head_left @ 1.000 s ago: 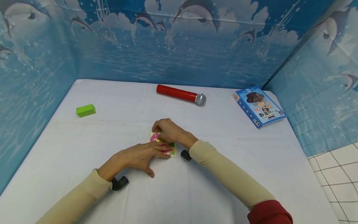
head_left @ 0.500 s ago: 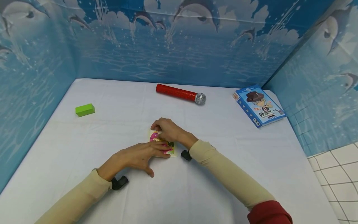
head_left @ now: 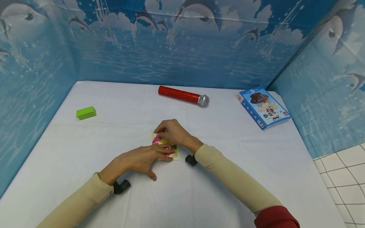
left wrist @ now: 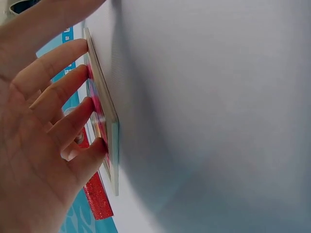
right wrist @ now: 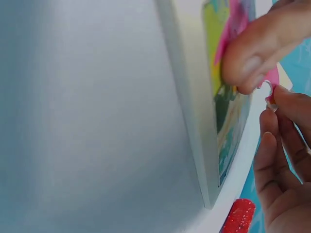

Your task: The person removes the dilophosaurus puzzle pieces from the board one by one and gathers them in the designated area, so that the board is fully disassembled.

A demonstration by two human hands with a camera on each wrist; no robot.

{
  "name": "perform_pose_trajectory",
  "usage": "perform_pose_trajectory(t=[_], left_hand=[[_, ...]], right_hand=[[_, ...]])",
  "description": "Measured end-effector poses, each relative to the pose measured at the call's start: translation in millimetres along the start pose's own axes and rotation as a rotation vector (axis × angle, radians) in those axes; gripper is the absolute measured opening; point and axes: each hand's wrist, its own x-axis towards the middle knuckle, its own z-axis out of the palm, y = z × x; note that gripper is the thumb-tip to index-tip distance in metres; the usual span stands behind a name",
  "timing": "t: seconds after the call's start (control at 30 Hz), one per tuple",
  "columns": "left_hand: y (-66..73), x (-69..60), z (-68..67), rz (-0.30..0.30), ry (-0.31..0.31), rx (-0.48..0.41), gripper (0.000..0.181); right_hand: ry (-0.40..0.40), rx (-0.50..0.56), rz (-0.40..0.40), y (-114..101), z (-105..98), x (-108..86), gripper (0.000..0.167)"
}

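Note:
A small wooden jigsaw puzzle [head_left: 175, 155] with a pink and green picture lies flat on the white table, mostly covered by both hands. My left hand [head_left: 142, 158] rests its extended fingertips on the puzzle's face, with the thumb spread away toward me. At the far left corner, my right hand [head_left: 174, 131] pinches a small pink puzzle piece [right wrist: 270, 101] between thumb and fingers. In the right wrist view that piece looks tilted up at the board's edge. The left wrist view shows the thin board [left wrist: 112, 145] edge-on beneath the left fingertips.
Beyond the hands lies a red toy microphone [head_left: 182, 95] with a silver head. A green block [head_left: 86, 112] sits at the left, and a blue game box [head_left: 263, 107] at the back right. Blue dolphin-print curtains [head_left: 142, 57] enclose the table's back and sides.
My right hand has shifted slightly up at the puzzle's far corner, its fingers still pinching. The left hand stays in place on the board.

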Motion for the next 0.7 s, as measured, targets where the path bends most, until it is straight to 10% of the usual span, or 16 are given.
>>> perform_pose_trajectory(t=[0.43, 0.7], left_hand=[[1.2, -1.2, 2.3, -0.043, -0.021, 0.001, 0.078], [-0.2, -0.6, 1.0, -0.046, -0.032, -0.02, 0.082]], right_hand=[[0.103, 0.085, 0.093, 22.6, -32.5, -21.6, 0.015], [0.022, 0.084, 0.226, 50.9, -65.1, -52.1, 0.016]])
